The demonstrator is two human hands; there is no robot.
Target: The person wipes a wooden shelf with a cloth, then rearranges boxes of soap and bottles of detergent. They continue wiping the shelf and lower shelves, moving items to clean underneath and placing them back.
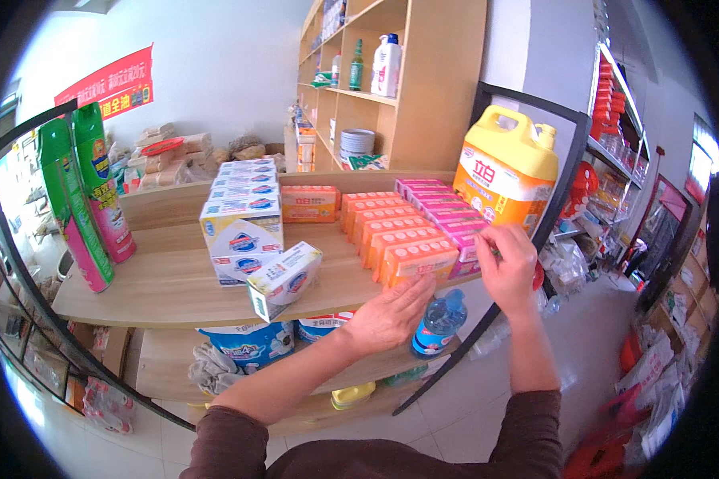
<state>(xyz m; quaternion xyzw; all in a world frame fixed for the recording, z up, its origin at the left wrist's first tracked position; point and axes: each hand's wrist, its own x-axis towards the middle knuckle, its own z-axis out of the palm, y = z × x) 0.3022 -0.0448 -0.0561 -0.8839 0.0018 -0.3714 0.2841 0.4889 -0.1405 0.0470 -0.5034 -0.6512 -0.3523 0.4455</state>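
My left hand [395, 314] lies with its fingers against the front of the nearest orange soap pack [422, 257], in a row of several running back along the wooden shelf [186, 263]. Its palm side is hidden. At the front right, my right hand [506, 260] has bent fingers beside the nearest pink soap box [464, 230]; I cannot tell whether it touches the box. Pink boxes form a row beside the orange ones. Another orange pack [309, 203] sits farther back. A loose white soap box [284, 281] lies askew at the front edge, near stacked white soap boxes [242, 221].
A yellow-capped detergent jug [506, 167] stands at the back right, by the black metal frame [575, 138]. Two green and pink spray cans [75, 209] stand at the left. Below are a blue bottle [438, 326], blue packages [248, 344] and a grey cloth [213, 366].
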